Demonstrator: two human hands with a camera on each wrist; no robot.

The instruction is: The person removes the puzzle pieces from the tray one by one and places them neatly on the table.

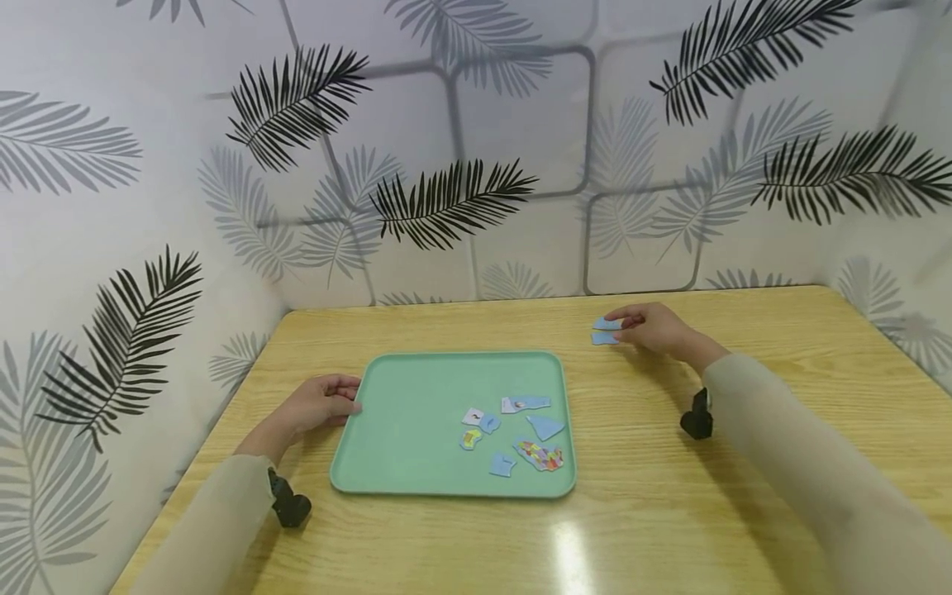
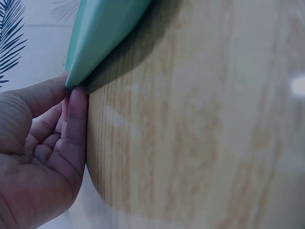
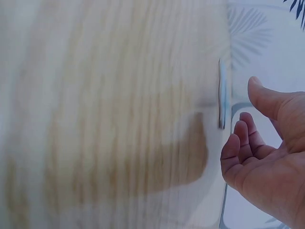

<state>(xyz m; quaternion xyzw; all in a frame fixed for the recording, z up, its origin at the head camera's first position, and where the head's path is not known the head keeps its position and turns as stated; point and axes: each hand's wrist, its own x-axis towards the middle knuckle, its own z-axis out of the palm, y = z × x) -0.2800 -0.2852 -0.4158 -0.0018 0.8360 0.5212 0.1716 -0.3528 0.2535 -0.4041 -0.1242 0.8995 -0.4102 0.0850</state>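
1. The left hand [image 1: 320, 405] pinches the left edge of the green tray [image 1: 412, 426], and the left wrist view shows the thumb on one side of the rim with a finger on the other
2. The right hand [image 1: 656, 329] is at the far side of the table [image 1: 446, 545], beyond the tray's far right corner, its thumb and fingers loosely bent and set apart, gripping nothing
3. Two light-blue pieces, an upper piece [image 1: 607, 324] and a lower piece [image 1: 603, 338], lie on the wood by the right fingertips, one just behind the other; the right wrist view shows a gap between the hand and a thin blue edge, while from the head view I cannot tell whether the fingers touch
4. The tray lies on the table, with more pieces gathered in its right half
5. Among these, a white-and-blue strip [image 1: 528, 403] is farthest back, and a blue triangle [image 1: 545, 426] is near the right rim
6. A multicoloured piece [image 1: 541, 456] lies in front of the triangle, with a notched blue piece [image 1: 502, 465] to its left
7. A yellow-patterned piece [image 1: 471, 439] sits just in front of a white-and-blue patch [image 1: 481, 420], the leftmost of the group
8. A leaf-patterned wall [image 1: 521, 264] stands behind the table
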